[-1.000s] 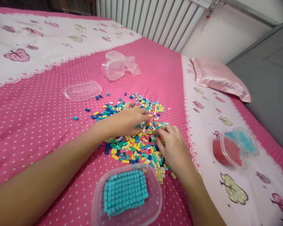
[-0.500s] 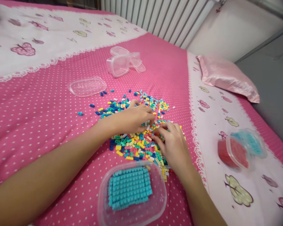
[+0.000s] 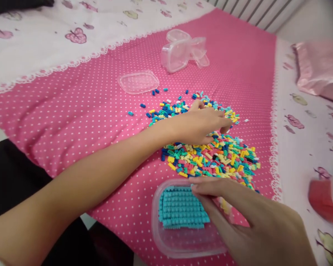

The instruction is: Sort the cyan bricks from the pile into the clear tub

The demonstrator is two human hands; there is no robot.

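Note:
My left hand (image 3: 204, 123) reaches over a loose pile of small toy building bricks (image 3: 219, 159), its fingers apart and partly bent. The bricks are yellow, blue, green, teal, pink and white. Nearer to me, my right hand (image 3: 258, 218) is above the right side of a clear plastic container (image 3: 180, 244). Its thumb and index finger are pinched together; anything between the tips is too small to make out. Rows of teal bricks (image 3: 180, 207) lie packed inside the container, partly covered by this hand.
A clear lid (image 3: 138, 82) lies flat beyond the pile, with empty clear containers (image 3: 180, 53) farther back. Several stray bricks dot the pink dotted bedspread (image 3: 94, 122). At right are a red-filled container (image 3: 323, 199) and a pink pillow (image 3: 319, 70).
My right hand has moved from the brick pile back toward me, over the container of teal bricks. My left hand stays over the pile. The view has shifted, so the scene sits farther right.

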